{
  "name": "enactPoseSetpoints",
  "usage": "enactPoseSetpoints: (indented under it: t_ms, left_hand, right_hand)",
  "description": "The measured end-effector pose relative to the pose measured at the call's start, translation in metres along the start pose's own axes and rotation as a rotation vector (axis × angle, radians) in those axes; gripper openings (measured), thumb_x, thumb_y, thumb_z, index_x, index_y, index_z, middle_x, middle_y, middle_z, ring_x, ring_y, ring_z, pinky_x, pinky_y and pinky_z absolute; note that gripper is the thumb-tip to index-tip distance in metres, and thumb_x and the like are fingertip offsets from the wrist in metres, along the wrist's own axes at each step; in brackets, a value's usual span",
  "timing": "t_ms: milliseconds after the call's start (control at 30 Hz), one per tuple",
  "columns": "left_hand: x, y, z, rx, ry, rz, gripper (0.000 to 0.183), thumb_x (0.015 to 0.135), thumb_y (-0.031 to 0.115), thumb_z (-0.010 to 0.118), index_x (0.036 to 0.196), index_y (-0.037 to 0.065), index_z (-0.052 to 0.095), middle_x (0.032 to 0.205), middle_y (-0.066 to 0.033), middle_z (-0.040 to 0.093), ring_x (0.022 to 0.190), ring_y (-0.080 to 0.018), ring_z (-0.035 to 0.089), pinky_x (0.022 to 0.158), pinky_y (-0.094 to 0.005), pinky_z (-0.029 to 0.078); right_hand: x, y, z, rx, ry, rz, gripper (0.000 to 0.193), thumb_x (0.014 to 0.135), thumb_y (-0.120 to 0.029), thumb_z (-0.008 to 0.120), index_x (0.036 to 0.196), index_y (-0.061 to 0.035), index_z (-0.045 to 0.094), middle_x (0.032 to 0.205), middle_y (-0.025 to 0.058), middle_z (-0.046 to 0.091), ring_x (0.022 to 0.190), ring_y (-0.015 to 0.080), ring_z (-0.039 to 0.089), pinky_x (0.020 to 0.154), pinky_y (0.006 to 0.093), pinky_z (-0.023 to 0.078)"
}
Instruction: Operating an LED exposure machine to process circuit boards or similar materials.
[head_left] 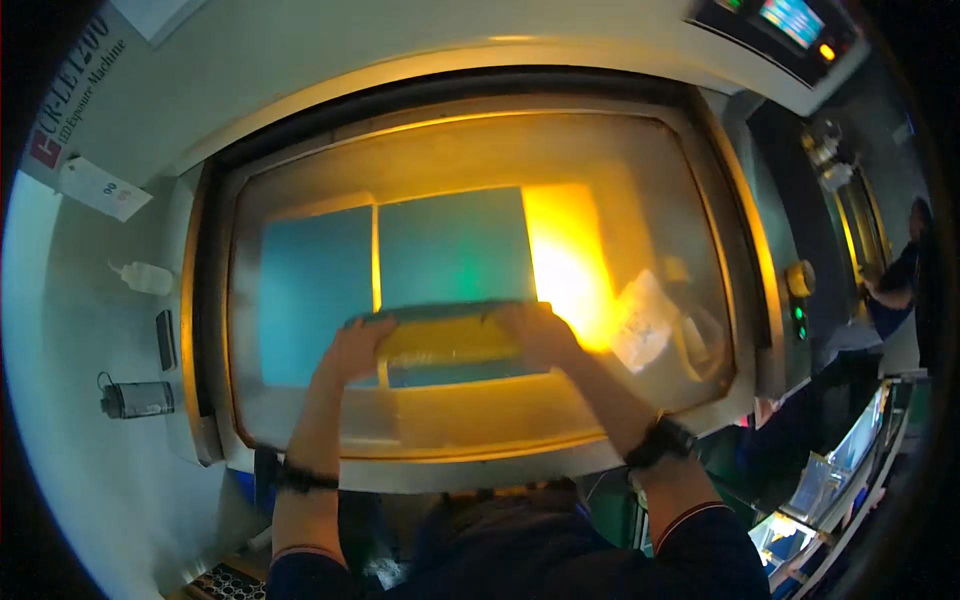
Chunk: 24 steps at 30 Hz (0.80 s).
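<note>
Left hand (352,350) and right hand (540,332) apart, each clamped on one end of a yellow-glowing panel (445,338) spanning between them, over teal sheets (400,260) just beyond the fingers.

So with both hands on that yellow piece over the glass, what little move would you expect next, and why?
Probably lowering it flat onto the glass bed. The left hand and right hand grip the two ends of the yellow panel, which sits at the near edge of the two blue-green sheets. Whether it already rests on them cannot be told, so this is only a guess.
</note>
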<state>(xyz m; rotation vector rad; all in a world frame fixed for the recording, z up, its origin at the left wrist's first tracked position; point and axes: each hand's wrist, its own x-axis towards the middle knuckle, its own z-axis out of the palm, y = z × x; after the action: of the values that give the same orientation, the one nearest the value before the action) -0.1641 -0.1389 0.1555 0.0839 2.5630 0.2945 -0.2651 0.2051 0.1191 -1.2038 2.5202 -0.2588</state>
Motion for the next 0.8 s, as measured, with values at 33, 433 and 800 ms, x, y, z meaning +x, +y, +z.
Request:
enactPoseSetpoints:
  t_ms: [33, 433, 800]
  left_hand:
    - [0.036, -0.021, -0.026, -0.150, 0.045, 0.023, 0.058, 0.084, 0.010, 0.059, 0.141, 0.019, 0.048, 0.137, -0.0135, 0.054, 0.124, -0.0366, 0.052, 0.106, -0.0447, 0.042]
    - [0.285, -0.131, -0.131, 0.185, 0.394, -0.079, 0.081, 0.080, 0.020, 0.071, 0.149, 0.030, 0.032, 0.153, 0.0019, 0.037, 0.139, -0.0396, 0.035, 0.107, -0.0673, 0.031]
    - [0.139, -0.059, -0.059, 0.226, 0.311, -0.017, 0.076, 0.081, 0.028, 0.070, 0.148, 0.024, 0.035, 0.149, -0.0043, 0.043, 0.138, -0.0400, 0.034, 0.108, -0.0615, 0.030]
  right_hand:
    - [0.044, 0.013, -0.038, 0.168, -0.136, 0.182, 0.053, 0.080, -0.015, 0.065, 0.132, -0.0190, 0.055, 0.122, 0.0164, 0.062, 0.110, 0.0382, 0.061, 0.095, 0.0488, 0.049]
    - [0.299, 0.167, -0.071, -0.266, 0.249, 0.066, 0.076, 0.078, -0.005, 0.060, 0.148, -0.0248, 0.037, 0.150, 0.0106, 0.040, 0.136, 0.0313, 0.041, 0.110, 0.0432, 0.039]
    - [0.162, 0.086, 0.007, -0.315, 0.069, 0.175, 0.063, 0.082, -0.009, 0.059, 0.142, -0.0073, 0.043, 0.145, 0.0150, 0.045, 0.134, 0.0289, 0.043, 0.112, 0.0397, 0.035]
